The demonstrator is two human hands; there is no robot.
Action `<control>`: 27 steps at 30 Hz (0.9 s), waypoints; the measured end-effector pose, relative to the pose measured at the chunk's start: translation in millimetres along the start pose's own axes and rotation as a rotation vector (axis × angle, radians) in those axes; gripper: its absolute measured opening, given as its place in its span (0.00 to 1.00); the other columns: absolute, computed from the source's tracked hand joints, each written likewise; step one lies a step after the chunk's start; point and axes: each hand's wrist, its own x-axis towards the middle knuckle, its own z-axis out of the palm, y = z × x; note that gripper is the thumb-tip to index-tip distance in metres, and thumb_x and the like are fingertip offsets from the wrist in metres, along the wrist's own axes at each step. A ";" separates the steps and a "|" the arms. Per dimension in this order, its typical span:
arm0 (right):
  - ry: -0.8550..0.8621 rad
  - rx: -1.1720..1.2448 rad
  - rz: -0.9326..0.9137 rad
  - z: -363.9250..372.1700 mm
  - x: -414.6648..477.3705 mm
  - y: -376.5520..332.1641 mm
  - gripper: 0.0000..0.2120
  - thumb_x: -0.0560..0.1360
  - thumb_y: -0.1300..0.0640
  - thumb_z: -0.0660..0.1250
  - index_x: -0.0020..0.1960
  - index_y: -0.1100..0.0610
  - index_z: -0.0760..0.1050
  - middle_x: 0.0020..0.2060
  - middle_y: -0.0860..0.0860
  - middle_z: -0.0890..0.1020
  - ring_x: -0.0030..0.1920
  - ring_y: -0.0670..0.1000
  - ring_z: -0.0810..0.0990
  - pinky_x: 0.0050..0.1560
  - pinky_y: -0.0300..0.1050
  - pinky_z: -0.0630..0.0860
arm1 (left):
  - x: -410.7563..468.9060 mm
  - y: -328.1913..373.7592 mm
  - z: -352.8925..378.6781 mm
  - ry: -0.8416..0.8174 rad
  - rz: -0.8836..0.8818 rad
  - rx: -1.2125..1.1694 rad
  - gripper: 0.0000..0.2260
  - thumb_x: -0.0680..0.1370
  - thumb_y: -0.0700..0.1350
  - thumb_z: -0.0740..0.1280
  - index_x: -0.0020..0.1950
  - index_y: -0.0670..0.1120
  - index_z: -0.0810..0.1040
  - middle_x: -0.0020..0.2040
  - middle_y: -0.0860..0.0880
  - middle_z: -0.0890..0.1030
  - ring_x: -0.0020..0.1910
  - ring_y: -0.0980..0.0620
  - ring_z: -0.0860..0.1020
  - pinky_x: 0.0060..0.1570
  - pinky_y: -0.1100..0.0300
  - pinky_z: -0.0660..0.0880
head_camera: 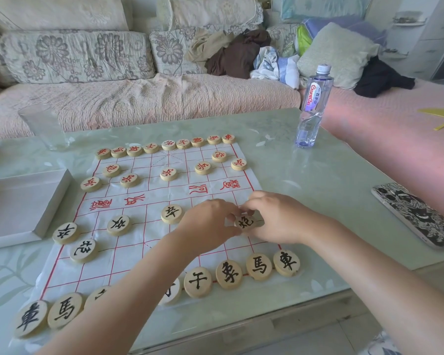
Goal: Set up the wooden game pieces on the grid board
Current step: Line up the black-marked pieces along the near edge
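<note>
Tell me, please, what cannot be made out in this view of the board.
Head view: marks on two front-row pieces hidden by the left forearm.
Head view: piece between left hand and right hand, edges under fingers; which grips it is unclear.
Head view: box cut off by left edge.

We read "Ganten" on the clear plastic water bottle [314, 98], far right. Red 楚河 and 漢界 cross the white grid board [128, 254]. Black 車 marks the near-right pale round wooden disc [286, 263], 馬 its left neighbour [259, 266], 砲 the mid-board disc [247, 222].
</note>
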 end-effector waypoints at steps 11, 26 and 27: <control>-0.008 0.037 0.049 0.2 0.9 2.6 0.20 0.66 0.35 0.65 0.53 0.42 0.79 0.47 0.41 0.75 0.49 0.45 0.77 0.52 0.47 0.76 | 0.6 1.1 3.3 0.052 0.025 0.051 0.18 0.73 0.58 0.69 0.62 0.59 0.75 0.55 0.60 0.78 0.56 0.58 0.75 0.43 0.62 0.69; 0.102 0.112 0.190 -1.6 20.8 41.2 0.27 0.72 0.42 0.71 0.68 0.46 0.73 0.61 0.45 0.75 0.62 0.48 0.74 0.64 0.45 0.70 | 12.6 -41.8 -13.8 0.086 -0.075 -0.007 0.25 0.74 0.59 0.68 0.68 0.53 0.71 0.61 0.56 0.75 0.57 0.54 0.75 0.55 0.58 0.73; 0.098 0.107 0.185 -1.2 23.2 40.3 0.25 0.72 0.43 0.71 0.67 0.45 0.74 0.60 0.45 0.75 0.62 0.48 0.74 0.63 0.44 0.70 | 13.3 -40.8 -11.6 0.087 -0.076 -0.015 0.25 0.74 0.59 0.68 0.68 0.53 0.72 0.61 0.57 0.75 0.57 0.55 0.75 0.54 0.58 0.74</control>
